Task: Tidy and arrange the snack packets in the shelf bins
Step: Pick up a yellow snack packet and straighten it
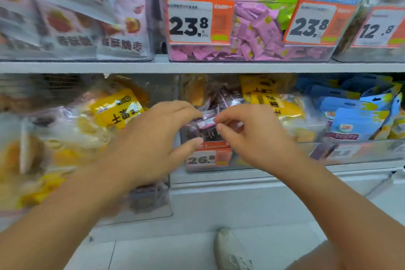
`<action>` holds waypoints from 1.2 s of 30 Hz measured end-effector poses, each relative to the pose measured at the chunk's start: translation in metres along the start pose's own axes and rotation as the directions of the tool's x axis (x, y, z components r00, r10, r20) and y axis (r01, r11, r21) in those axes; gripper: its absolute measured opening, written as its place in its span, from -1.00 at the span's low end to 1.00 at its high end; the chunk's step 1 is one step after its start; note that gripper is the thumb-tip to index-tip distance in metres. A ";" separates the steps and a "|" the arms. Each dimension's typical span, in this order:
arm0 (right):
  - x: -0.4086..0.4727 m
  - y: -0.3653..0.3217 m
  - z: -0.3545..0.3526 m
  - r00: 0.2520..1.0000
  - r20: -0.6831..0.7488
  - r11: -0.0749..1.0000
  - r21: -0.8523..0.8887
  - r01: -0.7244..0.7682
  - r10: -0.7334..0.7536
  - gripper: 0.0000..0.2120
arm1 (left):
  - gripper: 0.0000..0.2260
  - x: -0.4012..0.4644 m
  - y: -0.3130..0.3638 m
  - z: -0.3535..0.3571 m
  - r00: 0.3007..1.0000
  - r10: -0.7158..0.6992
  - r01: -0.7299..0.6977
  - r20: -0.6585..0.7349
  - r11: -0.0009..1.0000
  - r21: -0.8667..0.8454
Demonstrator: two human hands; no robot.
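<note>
A dark purple snack packet [207, 128] with a pale label lies at the front of the middle clear bin [210, 167] on the lower shelf. My left hand [153, 140] curls around its left side, fingertips on its top edge and thumb below it. My right hand [252, 133] pinches the packet's upper right corner between thumb and forefinger. More dark purple packets [225, 96] sit behind it. Yellow-labelled packets [117, 108] fill the bin to the left, and further yellow-labelled packets [269, 96] lie to the right of the purple ones.
Blue packets [355, 116] fill the lower right bin. The upper shelf [197, 67] carries a bin of pink sweets [254, 28] with orange price tags [199, 21], and white packets [72, 13] at left. A white shoe [230, 250] stands on the tiled floor below.
</note>
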State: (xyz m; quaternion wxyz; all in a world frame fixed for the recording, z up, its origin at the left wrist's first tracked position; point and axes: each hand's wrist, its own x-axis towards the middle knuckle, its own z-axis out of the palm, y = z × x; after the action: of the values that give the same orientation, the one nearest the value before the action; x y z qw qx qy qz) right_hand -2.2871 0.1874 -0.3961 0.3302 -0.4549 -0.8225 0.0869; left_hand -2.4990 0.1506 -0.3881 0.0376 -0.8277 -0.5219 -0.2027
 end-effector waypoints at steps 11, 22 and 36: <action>0.055 -0.103 0.088 0.979 0.127 0.978 0.158 0.138 -0.159 -0.81 | -0.65 -0.116 -0.093 -0.036 0.931 -0.239 0.224 -0.276 0.971 -0.087; 0.049 -0.168 0.130 0.735 0.641 0.968 0.054 0.246 -0.223 -0.13 | -0.29 -0.174 -0.151 -0.050 0.727 -0.677 0.666 -0.113 0.736 -0.123; 0.077 -0.176 0.169 0.716 0.698 0.902 0.289 -0.320 0.031 -0.55 | -0.65 -0.153 -0.173 -0.024 0.731 -0.676 0.674 -0.094 0.737 -0.056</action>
State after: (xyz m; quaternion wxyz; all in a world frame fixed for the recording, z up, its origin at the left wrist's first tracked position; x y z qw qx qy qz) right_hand -2.5423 0.1751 -0.4122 0.0812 -0.3940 -0.8030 0.4398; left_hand -2.7147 0.0927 -0.4493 -0.0181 -0.5701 -0.7819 -0.2517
